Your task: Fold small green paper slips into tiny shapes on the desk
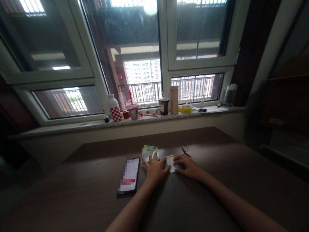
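Note:
A small white packet with an orange top edge [171,164] lies on the brown table between my two hands. My left hand [155,167] has its fingers spread, its thumb and a fingertip at the packet's left edge and the other fingers over some green and white packets [150,149]. My right hand [188,166] is curved at the packet's right side, fingertips and thumb touching its edge. Just beyond my right hand rests a crumpled, multicoloured wrapper [186,151]. A phone with a lit screen [129,176] lies left of my left hand.
The brown table [72,190] reaches toward a stone windowsill [91,126]. On the sill stand a checkered bottle [115,109], a pink drink cup [132,110], a dark cup [163,107], a tan cylinder [174,100], yellow tape [185,110], scissors [202,110] and a clear container [230,95].

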The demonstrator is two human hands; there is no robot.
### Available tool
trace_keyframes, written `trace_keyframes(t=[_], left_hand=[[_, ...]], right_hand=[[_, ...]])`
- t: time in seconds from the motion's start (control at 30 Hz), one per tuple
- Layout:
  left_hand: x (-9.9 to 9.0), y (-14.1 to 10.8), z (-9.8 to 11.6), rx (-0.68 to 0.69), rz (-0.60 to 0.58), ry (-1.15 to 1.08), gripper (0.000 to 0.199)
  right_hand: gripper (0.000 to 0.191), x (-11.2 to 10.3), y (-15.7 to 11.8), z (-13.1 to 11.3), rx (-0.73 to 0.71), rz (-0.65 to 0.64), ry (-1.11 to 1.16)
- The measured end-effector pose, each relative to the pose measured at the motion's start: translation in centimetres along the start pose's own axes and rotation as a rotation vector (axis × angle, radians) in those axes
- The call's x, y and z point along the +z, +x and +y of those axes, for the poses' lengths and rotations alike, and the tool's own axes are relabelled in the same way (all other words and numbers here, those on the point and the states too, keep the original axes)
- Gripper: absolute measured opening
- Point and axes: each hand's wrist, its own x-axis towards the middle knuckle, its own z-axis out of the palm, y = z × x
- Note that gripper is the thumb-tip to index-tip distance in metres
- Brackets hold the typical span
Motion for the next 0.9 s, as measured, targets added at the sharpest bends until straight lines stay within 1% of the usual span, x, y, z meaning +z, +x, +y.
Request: trace_keyframes(t=[0.1,0.23,0.43,0.57,0.7,0.9], left_hand=[[0.17,0.03,-0.09,0.007,0.017,-0.007,0.043],[0.32,0.1,-0.17,0.001,0.026,-0.018,0.04],[0.35,0.15,-0.08,-0.016,0.042,-0.01,0.033],[0.2,0.21,0.07,-0.017,0.062,-0.014,0.029],[-0.08,0.18,0.18,-0.023,0.041,-0.03,0.029],[0.05,0.04,0.14,0.037,0.0,-0.053,0.029]], right_hand=[[0.025,0.12,-0.01,-0.4,-0.033,0.019,-0.029],[0.02,0.06,-0.1,-0.65,-0.054,0.026,-0.06],[0.016,0.28,-0.04,-0.33,-0.056,0.025,-0.047],[0.019,0.49,0.08,-0.14,-0.052,0.024,-0.047],[0.022,0.78,0.21,-0.04,-0.061,0.052,-0.042],[0.019,0.98,0.39,-0.11,-0.068,0.069,-0.037]])
